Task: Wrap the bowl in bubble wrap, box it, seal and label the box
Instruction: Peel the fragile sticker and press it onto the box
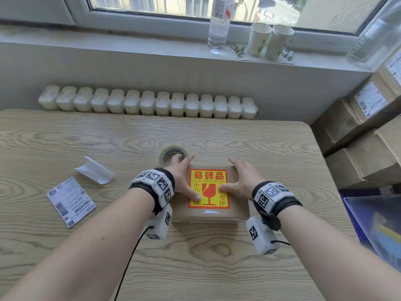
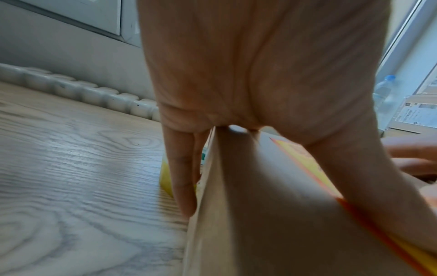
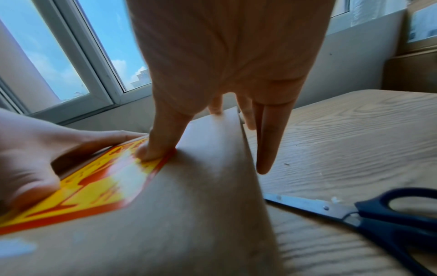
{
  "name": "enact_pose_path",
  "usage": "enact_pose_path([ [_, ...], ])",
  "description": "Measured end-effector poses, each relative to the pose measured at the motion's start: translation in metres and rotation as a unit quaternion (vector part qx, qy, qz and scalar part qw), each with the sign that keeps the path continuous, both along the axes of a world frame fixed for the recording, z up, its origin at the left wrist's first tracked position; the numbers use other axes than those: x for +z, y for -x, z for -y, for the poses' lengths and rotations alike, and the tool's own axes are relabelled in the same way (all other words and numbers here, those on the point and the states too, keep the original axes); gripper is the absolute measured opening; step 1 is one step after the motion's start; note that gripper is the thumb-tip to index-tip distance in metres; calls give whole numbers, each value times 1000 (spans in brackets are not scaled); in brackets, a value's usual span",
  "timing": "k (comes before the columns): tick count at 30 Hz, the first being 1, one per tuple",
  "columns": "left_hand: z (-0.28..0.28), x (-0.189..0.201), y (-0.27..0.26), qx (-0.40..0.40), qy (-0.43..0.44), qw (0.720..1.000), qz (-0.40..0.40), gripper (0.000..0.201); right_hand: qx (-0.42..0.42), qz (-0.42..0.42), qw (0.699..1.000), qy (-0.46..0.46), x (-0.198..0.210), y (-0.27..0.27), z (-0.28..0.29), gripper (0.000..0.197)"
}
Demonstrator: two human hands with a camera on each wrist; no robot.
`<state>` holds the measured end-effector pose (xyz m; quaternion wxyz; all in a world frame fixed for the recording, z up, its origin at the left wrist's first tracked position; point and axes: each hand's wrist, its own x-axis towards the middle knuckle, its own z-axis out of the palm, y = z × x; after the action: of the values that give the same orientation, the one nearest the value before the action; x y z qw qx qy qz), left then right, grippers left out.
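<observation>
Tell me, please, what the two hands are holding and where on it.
The cardboard box: left hand and right hand straddle its side edges, thumbs pressing the fragile sticker on top, fingers down the sides.

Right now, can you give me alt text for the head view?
Both hands, left hand and right hand, press a yellow-and-red fragile sticker flat onto the closed cardboard box on a wooden table. A tape roll lies behind the box, a shipping label to the left.

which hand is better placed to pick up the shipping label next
Left. The shipping label lies on the table to the left of the box, nearer the left hand; the right hand would have to cross over.
</observation>
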<state>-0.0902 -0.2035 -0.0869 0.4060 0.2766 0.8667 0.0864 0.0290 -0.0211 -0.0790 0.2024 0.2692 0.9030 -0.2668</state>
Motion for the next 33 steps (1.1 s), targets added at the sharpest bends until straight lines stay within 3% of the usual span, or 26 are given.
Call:
enact_pose_path([
  [3,3,3,-2,-20,14,1000,-9,139,12,30,999,16,4,-10,-2,124],
  [6,6,10,-5,-49,46,997,-39,141,16,59,998,28,11,-18,0,129],
  [10,12,17,-9,-44,68,996,-43,141,-4,63,998,24,20,-23,7,123],
  [13,17,19,-14,25,45,999,-10,137,-57,43,995,64,19,-23,8,106],
  [17,16,27,-18,164,-41,986,3,101,-162,12,977,139,16,-18,6,74],
  [22,13,50,-16,228,-78,970,25,74,-251,-6,948,195,38,-15,4,71],
  [26,8,75,-14,277,-131,950,52,51,-256,-56,950,170,53,-5,-11,62],
  [28,2,88,-12,294,-143,944,50,49,-267,-85,947,159,59,-1,-22,63],
  [31,-10,98,-9,313,-182,931,54,32,-279,-122,943,135,46,11,-52,66],
  [33,-19,101,-9,317,-200,925,64,29,-294,-143,936,130,58,12,-56,58],
])
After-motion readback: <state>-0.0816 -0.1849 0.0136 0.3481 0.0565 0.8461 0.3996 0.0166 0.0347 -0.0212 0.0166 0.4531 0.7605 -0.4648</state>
